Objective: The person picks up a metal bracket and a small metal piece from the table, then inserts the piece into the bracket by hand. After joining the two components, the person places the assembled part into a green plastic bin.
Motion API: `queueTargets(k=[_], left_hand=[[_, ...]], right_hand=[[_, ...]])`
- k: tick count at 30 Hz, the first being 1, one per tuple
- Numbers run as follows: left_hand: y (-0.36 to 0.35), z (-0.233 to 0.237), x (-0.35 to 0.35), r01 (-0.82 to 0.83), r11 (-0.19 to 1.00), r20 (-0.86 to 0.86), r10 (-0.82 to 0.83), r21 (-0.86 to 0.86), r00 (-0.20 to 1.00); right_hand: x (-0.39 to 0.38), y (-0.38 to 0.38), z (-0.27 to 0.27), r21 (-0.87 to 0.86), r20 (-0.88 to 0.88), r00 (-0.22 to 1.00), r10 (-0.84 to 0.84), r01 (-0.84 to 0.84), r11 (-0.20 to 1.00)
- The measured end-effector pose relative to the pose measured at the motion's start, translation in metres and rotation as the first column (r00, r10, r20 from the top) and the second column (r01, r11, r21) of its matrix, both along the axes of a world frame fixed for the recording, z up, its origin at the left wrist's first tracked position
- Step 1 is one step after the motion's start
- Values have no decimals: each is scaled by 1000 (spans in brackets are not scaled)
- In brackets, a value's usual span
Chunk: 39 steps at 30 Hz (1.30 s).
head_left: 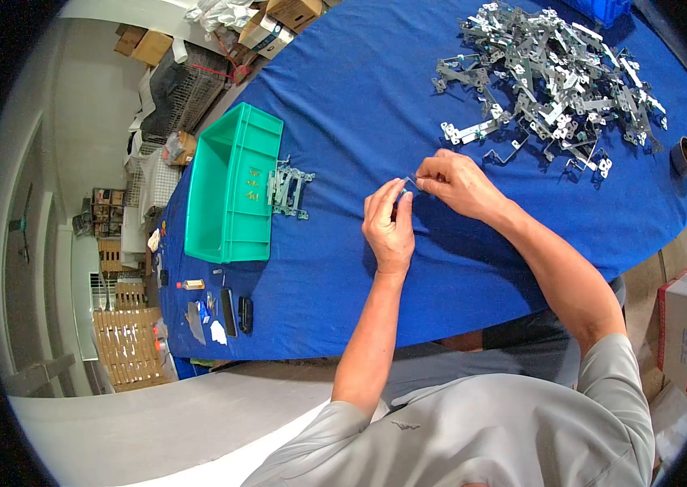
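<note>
Left hand (388,223): fingers pinched shut on a small thin metal piece (408,183), held above the blue-clothed bench (343,105).
Right hand (457,183): at 1 o'clock of the left hand, fingers closed on the same piece's other end.
Green rectangular plastic bin (234,191): at 9 o'clock of the hands; its floor shows bare green with yellow marks.
Stacked grey metal brackets (288,191): outside the bin, just beside its near wall.
Loose heap of silvery metal brackets (550,73): at 1 o'clock, lying straight on the cloth.
Brown tape roll (684,156): at 3 o'clock, near the bench edge.
</note>
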<state>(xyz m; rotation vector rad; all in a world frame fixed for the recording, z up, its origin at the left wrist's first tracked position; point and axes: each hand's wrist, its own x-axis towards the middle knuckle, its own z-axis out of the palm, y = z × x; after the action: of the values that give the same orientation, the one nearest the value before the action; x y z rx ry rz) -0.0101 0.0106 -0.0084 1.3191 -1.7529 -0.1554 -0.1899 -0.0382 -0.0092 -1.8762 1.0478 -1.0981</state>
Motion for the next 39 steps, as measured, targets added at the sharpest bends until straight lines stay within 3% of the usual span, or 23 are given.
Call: queueTargets(k=[2,5,8,9,16,25,27,31,33,36,39], left_hand=[[0,0,0,22,1000,23,-22,9,1000],[-5,-6,2,19,997,53,-15,-77,998],[3,-1,1,-38,913,-420,224,406,880],[1,-3,1,-17,937,-448,182,348,875],[1,-7,1,-29,946,-419,170,323,892],[2,-4,1,-41,945,-370,167,325,914],[2,-4,2,-36,944,-372,164,329,913],[-3,-11,8,-63,992,-199,84,110,976],[-2,-5,3,-49,999,-143,50,13,988],[2,4,-2,-51,992,-207,75,118,975],[2,4,-2,-51,993,-193,72,111,979]], right_hand=[[2,-1,0,-99,113,991,-71,83,992],[2,-1,8,135,296,949,-111,73,988],[-1,3,16,327,292,956,-14,-86,941],[-1,3,16,319,258,964,68,-152,935],[0,8,21,250,106,989,102,-126,960],[-3,9,25,287,78,995,65,-84,954],[-2,7,20,223,64,996,64,-77,972],[0,4,7,55,-34,999,15,-13,998],[0,4,5,76,-37,999,6,-3,997],[0,5,7,114,-21,1000,-17,20,993],[1,6,6,139,42,998,-43,37,990]])
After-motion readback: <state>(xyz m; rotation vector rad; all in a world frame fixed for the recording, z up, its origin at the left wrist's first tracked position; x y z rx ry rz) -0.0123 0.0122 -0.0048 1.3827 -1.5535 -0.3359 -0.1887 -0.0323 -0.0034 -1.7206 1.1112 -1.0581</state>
